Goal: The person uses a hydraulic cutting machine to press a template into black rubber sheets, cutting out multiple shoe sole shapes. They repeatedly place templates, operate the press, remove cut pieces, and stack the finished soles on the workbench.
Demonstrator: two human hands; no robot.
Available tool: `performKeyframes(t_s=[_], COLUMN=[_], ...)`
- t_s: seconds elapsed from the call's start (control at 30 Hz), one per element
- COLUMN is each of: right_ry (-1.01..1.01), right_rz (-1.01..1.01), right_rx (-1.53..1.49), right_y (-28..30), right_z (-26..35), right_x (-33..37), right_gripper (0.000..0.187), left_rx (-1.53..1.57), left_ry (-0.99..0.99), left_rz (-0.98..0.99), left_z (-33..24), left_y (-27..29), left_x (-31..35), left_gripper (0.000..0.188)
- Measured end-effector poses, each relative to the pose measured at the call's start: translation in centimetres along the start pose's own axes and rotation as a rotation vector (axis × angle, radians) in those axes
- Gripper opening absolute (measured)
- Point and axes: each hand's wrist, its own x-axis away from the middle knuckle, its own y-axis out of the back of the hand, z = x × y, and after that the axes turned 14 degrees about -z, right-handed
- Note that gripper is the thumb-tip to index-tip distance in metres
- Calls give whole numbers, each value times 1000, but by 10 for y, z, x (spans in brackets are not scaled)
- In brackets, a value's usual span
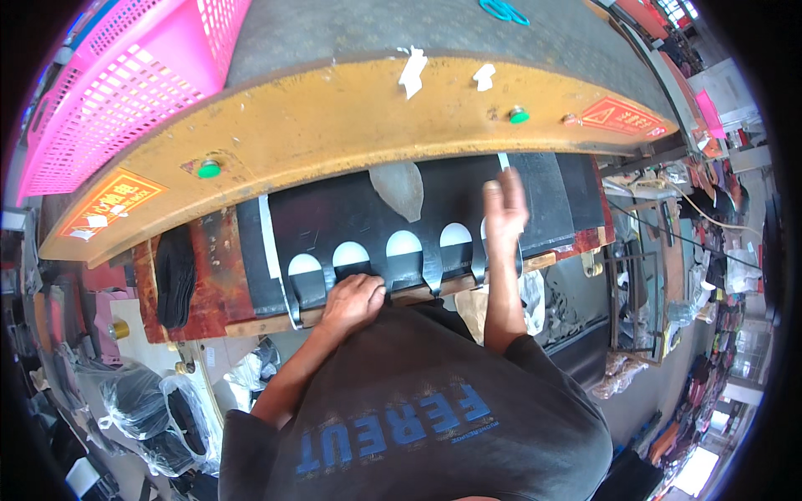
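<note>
The hands are well apart. The left hand (357,299) rests, fingers curled, at the bench's (219,292) front edge on a black sheet (326,209) with white-topped arches; whether it grips is unclear. The right hand (505,204), blurred, fingers extended, hovers above the sheet's right side. Beyond, a grey sole-shaped piece (399,190) lies near a yellow beam (359,113); black pieces (175,280) lie stacked toward the bench's left edge.

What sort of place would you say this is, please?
It looks like a workshop or small factory, perhaps one working with sheet material. The signs are the yellow machine beam with green buttons, the black sheet laid flat, and the stack of black pieces at the left.
</note>
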Motion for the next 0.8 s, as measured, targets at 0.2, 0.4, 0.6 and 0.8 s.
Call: performKeyframes(t_s=[0.2, 0.4, 0.6, 0.8], right_ry=[413, 212, 531, 637], right_rz=[62, 183, 659, 541], right_rx=[72, 90, 454, 416], right_y=[-25, -20, -27, -29], right_z=[22, 9, -41, -58], right_x=[-82, -46, 26, 35], right_gripper=[71, 55, 27, 16], left_rx=[-120, -138, -132, -150], left_ry=[165, 162, 170, 129], left_rz=[-79, -194, -249, -315], left_z=[2, 23, 22, 22], left_y=[-30, -31, -34, -40], left_x=[-39, -88, -89, -89], left_gripper=[59, 56, 51, 50])
